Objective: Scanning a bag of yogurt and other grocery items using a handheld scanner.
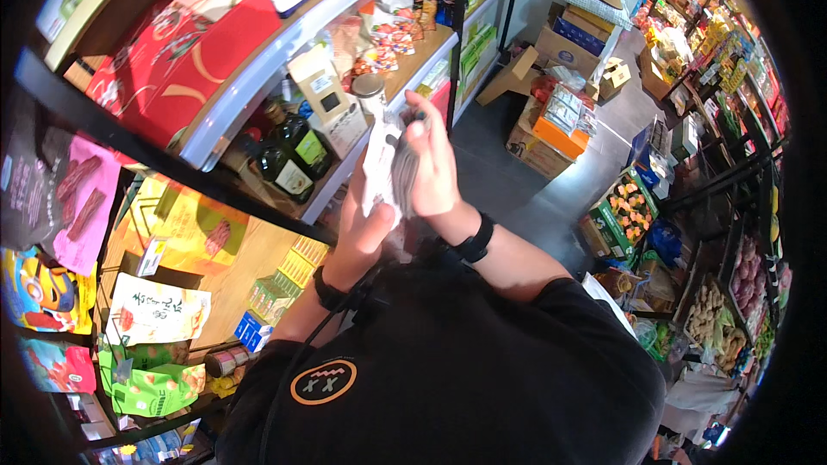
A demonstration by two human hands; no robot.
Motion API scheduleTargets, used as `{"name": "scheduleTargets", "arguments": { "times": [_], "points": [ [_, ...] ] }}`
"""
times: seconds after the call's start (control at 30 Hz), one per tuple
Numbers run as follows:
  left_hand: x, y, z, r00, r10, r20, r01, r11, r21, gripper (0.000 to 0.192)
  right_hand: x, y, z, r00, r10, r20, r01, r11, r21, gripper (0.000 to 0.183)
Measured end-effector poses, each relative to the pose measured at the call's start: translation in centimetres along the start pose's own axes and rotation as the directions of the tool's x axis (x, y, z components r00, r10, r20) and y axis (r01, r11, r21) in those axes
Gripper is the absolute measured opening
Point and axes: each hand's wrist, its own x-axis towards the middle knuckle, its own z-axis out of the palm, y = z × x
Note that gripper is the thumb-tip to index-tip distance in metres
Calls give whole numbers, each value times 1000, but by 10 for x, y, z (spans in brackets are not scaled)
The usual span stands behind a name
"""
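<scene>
Close in front of my chest, my left hand (362, 226) holds a white printed package (382, 158), its thumb lying across the lower end. My right hand (436, 165) is raised on the other side, its fingers around a blurred grey, layered item (406, 171) pressed beside the white package. What this grey item is, I cannot tell. Just beyond the package, a jar with a metal lid (368, 86) stands at the shelf edge. Dark glass bottles (294, 155) and a cream carton (320, 81) are on the shelf to the left of my hands.
Shelving with a pale metal edge (258, 68) runs along the left, holding a red gift box (194, 51). Snack bags (158, 307) hang at lower left. Cardboard boxes (539, 142) stand on the grey floor ahead. Produce crates (623, 213) and more shelves line the right.
</scene>
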Motion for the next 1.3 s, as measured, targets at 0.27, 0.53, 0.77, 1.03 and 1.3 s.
{"name": "scheduleTargets", "arguments": {
  "times": [0.27,0.53,0.77,1.03,1.3],
  "points": [
    [105,-18,74,1000,-22,-4,22,994,104,95,41,42,-83,997,-61,37,59,996,66,58],
    [141,-58,71,949,291,119,-297,954,35,77,64,23,-104,815,-525,246,577,778,-250,75],
    [146,-65,48,932,340,128,-350,935,62,71,70,13,-75,881,-425,209,473,811,-343,73],
    [144,-41,5,929,333,163,-362,911,196,63,87,27,-32,939,-333,86,342,929,-141,74],
    [156,-41,-31,932,276,236,-341,890,304,55,102,33,-1,972,-145,-186,154,987,35,52]
  ]
}}
